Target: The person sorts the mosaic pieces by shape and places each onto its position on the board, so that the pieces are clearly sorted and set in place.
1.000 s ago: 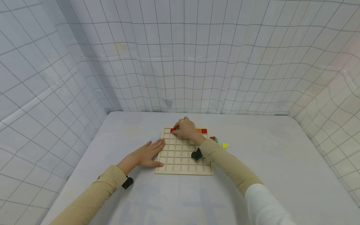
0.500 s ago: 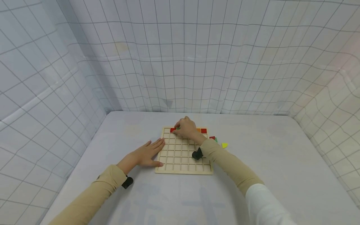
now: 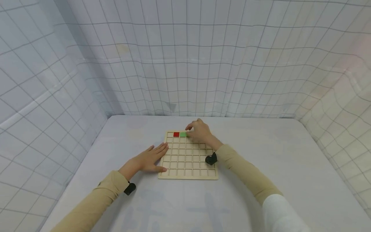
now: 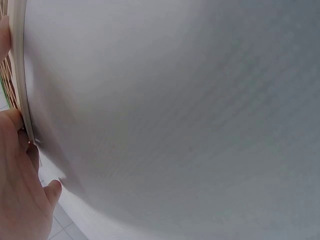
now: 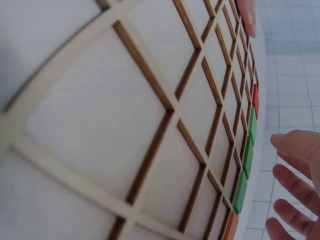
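Note:
A wooden grid board (image 3: 187, 161) lies on the white table. In its far row a red tile (image 3: 176, 134) sits next to a green tile (image 3: 183, 134). The right wrist view shows the red tile (image 5: 255, 100), green tiles (image 5: 247, 157) and an orange tile (image 5: 231, 227) in line in that row. My right hand (image 3: 193, 129) hovers over that row just right of the green tile, fingers (image 5: 295, 175) relaxed and holding nothing. My left hand (image 3: 150, 158) lies flat on the table, fingertips against the board's left edge (image 4: 20, 75).
White gridded cloth walls (image 3: 185, 64) close off the table at the back and both sides. Bare tabletop (image 3: 275, 151) spreads right of the board and in front of it. My right forearm (image 3: 240, 167) crosses the board's near right corner.
My right hand has lifted off the far row and shifted right, uncovering a green tile beside the red one. The left hand has stayed put. The loose pieces right of the board no longer show.

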A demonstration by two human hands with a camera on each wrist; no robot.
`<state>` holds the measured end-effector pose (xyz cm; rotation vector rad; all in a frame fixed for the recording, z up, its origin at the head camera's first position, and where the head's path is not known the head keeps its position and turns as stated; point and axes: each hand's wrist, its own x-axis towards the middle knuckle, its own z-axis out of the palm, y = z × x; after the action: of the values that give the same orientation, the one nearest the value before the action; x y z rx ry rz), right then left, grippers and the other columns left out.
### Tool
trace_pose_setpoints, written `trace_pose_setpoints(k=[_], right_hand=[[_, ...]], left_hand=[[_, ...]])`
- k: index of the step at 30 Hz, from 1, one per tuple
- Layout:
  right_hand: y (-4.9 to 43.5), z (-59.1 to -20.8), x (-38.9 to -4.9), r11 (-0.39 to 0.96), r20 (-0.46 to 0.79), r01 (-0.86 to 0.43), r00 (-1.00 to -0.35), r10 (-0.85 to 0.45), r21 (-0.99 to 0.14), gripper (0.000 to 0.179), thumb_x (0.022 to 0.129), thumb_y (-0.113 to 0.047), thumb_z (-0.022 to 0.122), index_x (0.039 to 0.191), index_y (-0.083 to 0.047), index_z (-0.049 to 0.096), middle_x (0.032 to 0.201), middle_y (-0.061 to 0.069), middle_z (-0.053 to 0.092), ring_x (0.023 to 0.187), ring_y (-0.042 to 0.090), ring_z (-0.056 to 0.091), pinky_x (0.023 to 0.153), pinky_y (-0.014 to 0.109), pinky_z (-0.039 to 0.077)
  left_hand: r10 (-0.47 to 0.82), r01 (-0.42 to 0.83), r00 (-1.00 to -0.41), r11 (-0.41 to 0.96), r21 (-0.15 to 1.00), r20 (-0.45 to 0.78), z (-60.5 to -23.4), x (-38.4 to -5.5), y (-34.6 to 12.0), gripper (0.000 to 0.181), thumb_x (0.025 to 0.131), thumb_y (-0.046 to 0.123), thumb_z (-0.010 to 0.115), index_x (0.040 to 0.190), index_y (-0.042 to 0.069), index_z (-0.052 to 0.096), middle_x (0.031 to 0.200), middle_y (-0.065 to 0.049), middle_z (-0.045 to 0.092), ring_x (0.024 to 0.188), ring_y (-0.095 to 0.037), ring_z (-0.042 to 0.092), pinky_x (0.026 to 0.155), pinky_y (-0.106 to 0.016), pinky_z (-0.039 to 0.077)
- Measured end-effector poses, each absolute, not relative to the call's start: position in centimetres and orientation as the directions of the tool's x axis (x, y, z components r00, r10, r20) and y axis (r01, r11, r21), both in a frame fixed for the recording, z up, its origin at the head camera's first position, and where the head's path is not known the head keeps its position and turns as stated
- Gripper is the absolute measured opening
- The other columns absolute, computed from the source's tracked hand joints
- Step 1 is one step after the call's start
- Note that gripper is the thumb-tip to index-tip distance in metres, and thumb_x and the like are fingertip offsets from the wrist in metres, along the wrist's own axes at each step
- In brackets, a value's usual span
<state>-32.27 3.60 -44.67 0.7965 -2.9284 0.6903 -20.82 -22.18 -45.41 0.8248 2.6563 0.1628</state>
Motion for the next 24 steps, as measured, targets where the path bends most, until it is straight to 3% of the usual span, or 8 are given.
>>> trace_pose_setpoints(k=[4, 24], right_hand=[[4.9, -44.2, -32.2, 0.763, 0.179, -0.497, -0.866, -0.467, -0.413, 0.019, 0.086, -0.029, 0.072, 0.101, -0.017, 0.077, 0.102, 0.000, 0.072, 0.097, 0.022, 0.056, 0.072, 0.036, 0.053], [11.0, -43.8, -31.7, 0.792, 0.257, -0.480, -0.876, -0.408, -0.379, 0.021, 0.086, -0.029, 0.072, 0.101, -0.016, 0.077, 0.099, 0.001, 0.073, 0.098, 0.025, 0.057, 0.059, 0.032, 0.053]], left_hand=[[0.566, 0.526, -0.771, 0.824, 0.210, -0.292, -45.3, -20.8, -22.2, 0.100, 0.087, 0.066, 0.053, 0.154, 0.004, 0.012, 0.163, -0.013, 0.005, 0.150, -0.030, 0.008, 0.119, -0.058, 0.011], [0.577, 0.534, -0.767, 0.816, 0.220, -0.281, -45.4, -20.7, -22.1, 0.098, 0.088, 0.062, 0.054, 0.154, 0.002, 0.013, 0.162, -0.015, 0.007, 0.150, -0.033, 0.009, 0.118, -0.059, 0.011]])
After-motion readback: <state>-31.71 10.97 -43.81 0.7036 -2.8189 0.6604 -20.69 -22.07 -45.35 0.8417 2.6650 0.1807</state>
